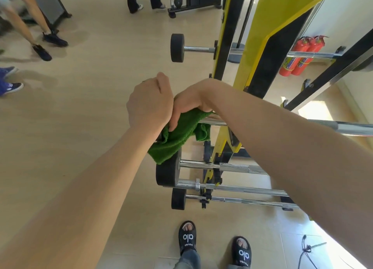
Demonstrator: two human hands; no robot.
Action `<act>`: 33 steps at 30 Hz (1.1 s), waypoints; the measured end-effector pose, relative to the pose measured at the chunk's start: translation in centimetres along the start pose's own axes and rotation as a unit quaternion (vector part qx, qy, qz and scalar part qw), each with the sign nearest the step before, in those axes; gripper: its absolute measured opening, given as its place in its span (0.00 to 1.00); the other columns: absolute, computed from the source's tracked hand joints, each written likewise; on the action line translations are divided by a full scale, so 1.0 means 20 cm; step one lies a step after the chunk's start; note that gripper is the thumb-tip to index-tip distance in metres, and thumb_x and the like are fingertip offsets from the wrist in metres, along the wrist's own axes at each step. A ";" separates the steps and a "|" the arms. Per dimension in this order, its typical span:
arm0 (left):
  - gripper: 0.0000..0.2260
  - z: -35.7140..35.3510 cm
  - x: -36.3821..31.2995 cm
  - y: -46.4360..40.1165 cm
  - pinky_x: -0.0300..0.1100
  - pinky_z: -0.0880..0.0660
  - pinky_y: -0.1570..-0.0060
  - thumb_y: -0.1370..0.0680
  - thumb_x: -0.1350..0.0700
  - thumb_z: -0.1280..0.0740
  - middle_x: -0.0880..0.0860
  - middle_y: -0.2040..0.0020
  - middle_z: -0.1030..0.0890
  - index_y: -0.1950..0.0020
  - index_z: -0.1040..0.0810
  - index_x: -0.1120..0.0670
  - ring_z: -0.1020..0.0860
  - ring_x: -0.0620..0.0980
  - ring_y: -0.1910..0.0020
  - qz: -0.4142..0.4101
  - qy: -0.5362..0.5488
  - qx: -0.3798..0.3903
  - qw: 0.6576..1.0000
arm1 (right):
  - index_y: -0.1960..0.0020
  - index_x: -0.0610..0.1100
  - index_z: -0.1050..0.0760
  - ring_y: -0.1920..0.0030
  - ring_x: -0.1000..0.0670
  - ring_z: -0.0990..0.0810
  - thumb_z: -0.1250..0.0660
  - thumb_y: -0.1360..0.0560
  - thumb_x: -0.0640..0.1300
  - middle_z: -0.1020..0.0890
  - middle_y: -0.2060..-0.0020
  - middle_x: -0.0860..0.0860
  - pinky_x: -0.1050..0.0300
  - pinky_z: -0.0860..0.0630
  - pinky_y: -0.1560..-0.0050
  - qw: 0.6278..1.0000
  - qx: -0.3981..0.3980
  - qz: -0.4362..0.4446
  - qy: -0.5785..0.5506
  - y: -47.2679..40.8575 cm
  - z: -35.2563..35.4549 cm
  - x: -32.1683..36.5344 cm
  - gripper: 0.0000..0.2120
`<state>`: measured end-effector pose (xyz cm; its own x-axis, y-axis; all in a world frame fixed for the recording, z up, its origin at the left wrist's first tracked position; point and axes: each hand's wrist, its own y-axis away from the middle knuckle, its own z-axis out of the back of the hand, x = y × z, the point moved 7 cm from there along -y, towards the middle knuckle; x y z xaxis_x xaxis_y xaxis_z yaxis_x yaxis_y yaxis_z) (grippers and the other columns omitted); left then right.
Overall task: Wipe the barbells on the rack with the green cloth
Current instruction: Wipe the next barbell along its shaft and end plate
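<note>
1. Right hand (188, 107) closed over the green cloth (177, 135), pressing it onto the end of a chrome barbell (343, 127) resting across the yellow and black rack (262, 53).
2. Left hand (150, 103) curled into a loose fist just beside the right, touching it; probably steadying the bar's black end plate, though the grip underneath is hidden, so cannot tell what it holds.
3. Cloth bunched at the bar's left end, a loose corner hanging down onto the large black weight (167, 172) of the barbell below.
4. Risk 1: hanging corner likely to snag between the lower weight and its bar during a sideways stroke, dragging the cloth out of the hand.
5. Risk 2: hard push along the shaft could roll or slide the bar on its hooks; a loaded end shifting off would drop toward the sandalled feet (187, 238) directly beneath.
6. Risk 3: fingers wrapped near the rack upright may get pinched where shaft meets bracket.
7. Nearby: 3 more bars stacked lower on the rack, 1 higher with a small black weight (177, 48); all appear not yet wiped, judging only from cloth position.
8. Around: 2 red fire extinguishers (298, 57) behind the rack, other people's legs (30, 22) well apart at upper left, a cable (306, 248) on the floor near the right foot, a possible trip point.
</note>
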<state>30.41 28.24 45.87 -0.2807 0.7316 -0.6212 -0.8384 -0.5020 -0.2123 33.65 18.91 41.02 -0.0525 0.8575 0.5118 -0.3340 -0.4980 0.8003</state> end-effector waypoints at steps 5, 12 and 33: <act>0.26 0.00 0.01 -0.01 0.49 0.26 0.50 0.18 0.46 0.55 0.52 0.54 0.17 0.55 0.18 0.53 0.23 0.57 0.54 0.012 -0.004 0.015 1.000 | 0.41 0.43 0.26 0.54 0.46 0.19 0.28 0.29 0.44 0.19 0.56 0.49 0.51 0.21 0.53 0.950 -0.207 0.071 0.222 0.05 -0.01 0.04 0.18; 0.28 0.01 0.00 0.01 0.52 0.23 0.50 0.18 0.46 0.57 0.54 0.54 0.17 0.53 0.18 0.53 0.21 0.58 0.54 -0.011 -0.029 0.001 1.000 | 0.38 0.38 0.33 0.49 0.41 0.24 0.39 0.22 0.38 0.23 0.47 0.43 0.48 0.29 0.49 0.727 -0.482 0.090 0.480 0.28 -0.16 -0.07 0.13; 0.13 -0.18 -0.72 0.61 0.49 0.25 0.48 0.17 0.51 0.43 0.55 0.44 0.23 0.39 0.27 0.57 0.25 0.51 0.50 -0.394 -0.084 0.052 0.914 | 0.35 0.45 0.27 0.50 0.46 0.18 0.28 0.24 0.44 0.18 0.45 0.49 0.48 0.19 0.48 0.827 -0.475 0.210 0.215 0.85 0.06 -0.81 0.19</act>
<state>25.89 9.92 49.46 0.3683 0.9120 -0.1803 -0.8488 0.2507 -0.4655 30.04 -3.66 46.75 -0.6134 0.7027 0.3605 -0.7793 -0.6126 -0.1318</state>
